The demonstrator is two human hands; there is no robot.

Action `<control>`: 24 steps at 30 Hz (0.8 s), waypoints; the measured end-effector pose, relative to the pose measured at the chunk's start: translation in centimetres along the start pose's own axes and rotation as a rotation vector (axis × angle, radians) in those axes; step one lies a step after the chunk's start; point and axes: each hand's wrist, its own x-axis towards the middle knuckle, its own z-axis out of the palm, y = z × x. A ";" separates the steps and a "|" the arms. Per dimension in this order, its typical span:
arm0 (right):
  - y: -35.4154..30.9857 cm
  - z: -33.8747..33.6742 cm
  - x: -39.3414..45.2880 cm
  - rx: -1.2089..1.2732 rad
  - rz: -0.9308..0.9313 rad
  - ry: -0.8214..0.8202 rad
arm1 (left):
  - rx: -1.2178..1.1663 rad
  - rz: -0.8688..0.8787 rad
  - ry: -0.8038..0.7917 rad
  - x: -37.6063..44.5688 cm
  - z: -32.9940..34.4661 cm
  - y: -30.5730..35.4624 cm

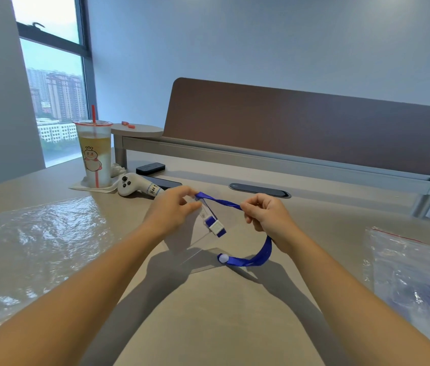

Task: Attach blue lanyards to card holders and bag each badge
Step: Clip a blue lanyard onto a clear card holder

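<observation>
Lanyard (221, 202), blue, hangs stretched between both hands above the tan desk (208, 313), approx. mid-frame. Its clip end w/ white block (216, 226) dangles below the left hand, and the strap's far end w/ a white bead (223, 258) droops down under the right hand. Clear card holder (198, 249) sits under the clip, tilted, lower edge near the desk; hard to see its outline, so whether it touches the surface can't be told.

Desk is matte beige, w/ a brown divider panel (301, 128) at the back, a grey wall behind, and a window (55, 88) far left showing city blocks.

Left hand (174, 210) pinches the strap near the clip, fingers curled in. Right hand (266, 215) grips the strap too, fingers folded round it, knuckles up. Both forearms reach in from the bottom corners.

Crinkled clear plastic bag (31, 247) lies flat at left; contents can't be made out. Zip bag w/ red seal line (414, 281) lies at right, something blue-purple inside. Drink cup w/ red straw (95, 154) stands back left, part-full of yellowish liquid, white controller (132, 186) just beside it.
</observation>
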 end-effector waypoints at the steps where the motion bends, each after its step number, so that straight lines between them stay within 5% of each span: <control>1: 0.1 0.0 0.0 0.011 0.004 0.007 | -0.034 -0.012 0.021 0.0 -0.1 0.0; 8: 0.4 0.4 0.1 0.088 0.002 0.036 | -0.216 -0.075 0.059 -0.2 -0.3 0.1; 15: 1.1 0.1 0.5 -0.045 0.068 -0.115 | -0.314 -0.078 0.099 -0.5 -1.3 0.1; 24: 0.6 -0.1 1.0 -0.254 0.089 -0.262 | -0.226 0.055 -0.110 -1.3 -1.7 0.3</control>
